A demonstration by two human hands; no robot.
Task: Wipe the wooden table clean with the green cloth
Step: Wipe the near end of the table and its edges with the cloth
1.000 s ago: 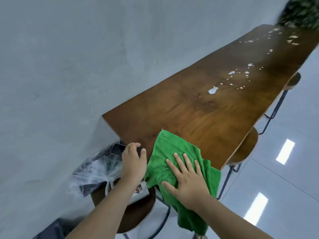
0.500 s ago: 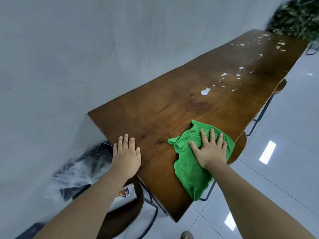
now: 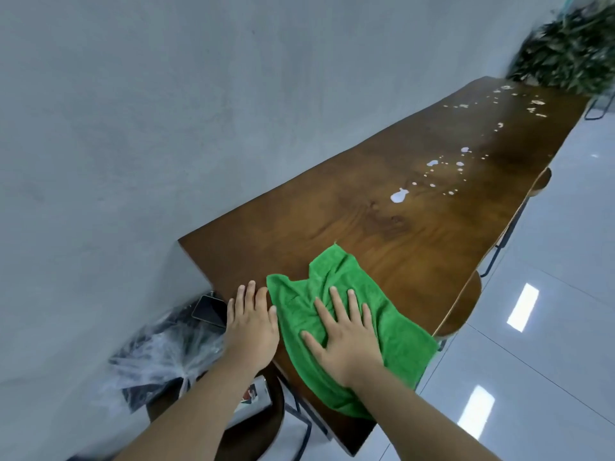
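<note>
The long wooden table [image 3: 382,227] runs from the near end up to the far right, along a grey wall. The green cloth [image 3: 392,331] lies crumpled on its near end, one corner hanging over the right edge. My right hand [image 3: 344,341] presses flat on the cloth, fingers spread. My left hand [image 3: 251,322] rests flat on the bare wood just left of the cloth, at the table's near corner. White spilled drops [image 3: 397,196] dot the middle of the table, and more white spots [image 3: 532,104] lie at the far end.
A round wooden stool [image 3: 253,434] stands under the near left corner with a plastic-wrapped bundle [image 3: 163,354], a dark phone [image 3: 209,309] and a small box. More stools [image 3: 462,304] tuck under the right edge. A leafy plant [image 3: 572,48] sits at the far end. Glossy tiled floor lies to the right.
My right hand has slid the cloth back left and toward me, close to my left hand. The left hand stays flat at the near corner. The view has shifted.
</note>
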